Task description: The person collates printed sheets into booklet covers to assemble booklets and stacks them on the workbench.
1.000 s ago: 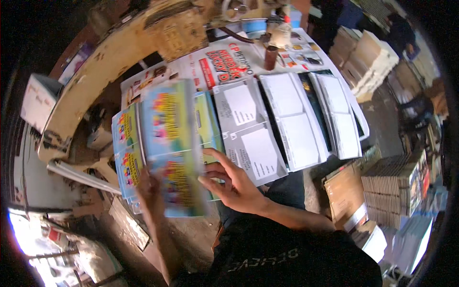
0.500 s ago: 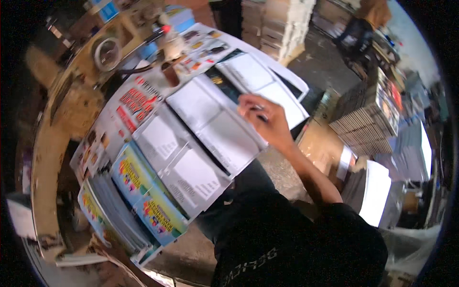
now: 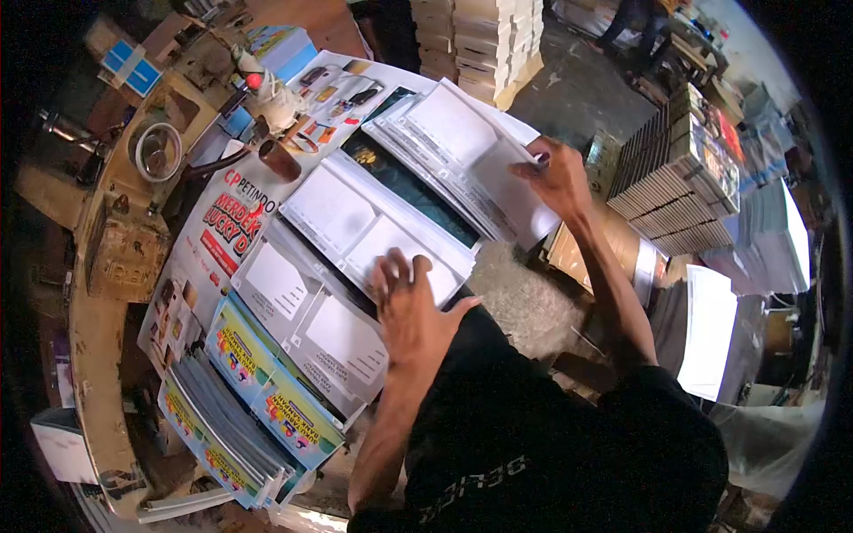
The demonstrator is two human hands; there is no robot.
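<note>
My right hand (image 3: 560, 182), nearer, curls at the outer edge of the right stack (image 3: 453, 129), grip unclear; long axis slants down-right. Left hand (image 3: 413, 311) splayed over the next stack (image 3: 327, 209).

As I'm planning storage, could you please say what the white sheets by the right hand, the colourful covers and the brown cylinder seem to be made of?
White sheets: apparently matte paper, with thin layered edges and little glare.
Colourful covers: probably smooth paper or thin card, brightly printed and flexed; gloss unclear.
Brown cylinder: perhaps plastic or metal, dull; its plain surface leaves this open.
</note>
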